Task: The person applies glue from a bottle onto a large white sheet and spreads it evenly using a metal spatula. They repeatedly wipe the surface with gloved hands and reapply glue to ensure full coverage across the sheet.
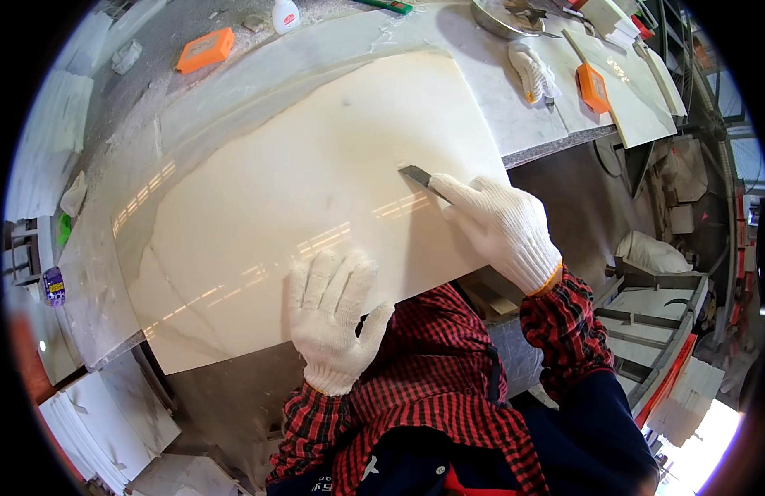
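A large polished slab (pixel 316 174), white with grey-brown veining, lies on the worktop (pixel 523 120), its near edge jutting out toward the person's body. The left hand (pixel 334 322), in a white knitted glove, rests palm down over the slab's near edge. Its fingers are stretched out straight and slightly apart, lying over the slab's surface, with the thumb held away from them; they grasp nothing.

The right hand (pixel 502 231), gloved alike, is over the right part of the slab. Its fingers are closed around a dark flat blade (pixel 416 175), the index finger extended along it. The blade sticks out past that fingertip, pointing toward the slab's far left; its tip is at the slab's surface, though whether it presses there cannot be told. The slab therefore lies beneath both sets of fingers.

Beyond the slab's far edge are an orange case (pixel 205 51), a white bottle (pixel 285 15) and a green tool (pixel 387 6). Past its far right corner stand a metal bowl (pixel 488 23), a bunched white glove (pixel 527 73) and an orange box (pixel 592 88). A purple container (pixel 53 286) is left of the slab.
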Available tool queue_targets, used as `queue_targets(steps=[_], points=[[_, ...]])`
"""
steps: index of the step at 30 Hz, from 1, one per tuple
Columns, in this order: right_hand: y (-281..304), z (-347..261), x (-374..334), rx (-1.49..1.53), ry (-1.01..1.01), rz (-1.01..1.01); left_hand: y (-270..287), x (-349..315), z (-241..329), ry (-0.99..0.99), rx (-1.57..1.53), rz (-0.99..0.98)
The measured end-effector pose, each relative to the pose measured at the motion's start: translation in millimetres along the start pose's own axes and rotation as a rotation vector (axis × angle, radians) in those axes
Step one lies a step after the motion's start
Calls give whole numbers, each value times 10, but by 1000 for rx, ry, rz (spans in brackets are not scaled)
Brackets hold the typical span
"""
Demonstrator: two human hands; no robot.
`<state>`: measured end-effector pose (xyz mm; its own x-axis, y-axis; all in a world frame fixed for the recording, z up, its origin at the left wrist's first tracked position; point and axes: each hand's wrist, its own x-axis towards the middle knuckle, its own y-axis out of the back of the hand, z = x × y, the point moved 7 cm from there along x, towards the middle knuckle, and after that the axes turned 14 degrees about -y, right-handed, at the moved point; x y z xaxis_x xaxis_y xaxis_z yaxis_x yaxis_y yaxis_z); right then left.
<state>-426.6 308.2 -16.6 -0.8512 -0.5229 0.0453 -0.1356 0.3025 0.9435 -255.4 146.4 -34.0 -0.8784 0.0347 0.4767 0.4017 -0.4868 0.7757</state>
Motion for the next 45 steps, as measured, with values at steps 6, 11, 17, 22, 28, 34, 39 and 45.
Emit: queue_targets(steps=[6,11,17,22,28,34,39,45], points=[[22,-36,92,24,-15,23,14,10,2,-11,-6,14],[-23,-42,98,-47,-5,5,11,25,12,-27,-37,11],[-5,20,102,-204,-44,-187,181,156,12,75,-122,-48],[180,394,114,351,-43,9,540,361,-568,251,-177,-88],[146,1104,638,455,-108,429,589,1108,-1697,494,-429,164],[19,1189,755,383,-208,619,120,2100,-2204,498,-62,34],[35,1181,727,436,-229,636,-222,2581,-2592,542,100,55],[59,1185,733,380,-179,703,-499,2847,-2916,551,347,29]])
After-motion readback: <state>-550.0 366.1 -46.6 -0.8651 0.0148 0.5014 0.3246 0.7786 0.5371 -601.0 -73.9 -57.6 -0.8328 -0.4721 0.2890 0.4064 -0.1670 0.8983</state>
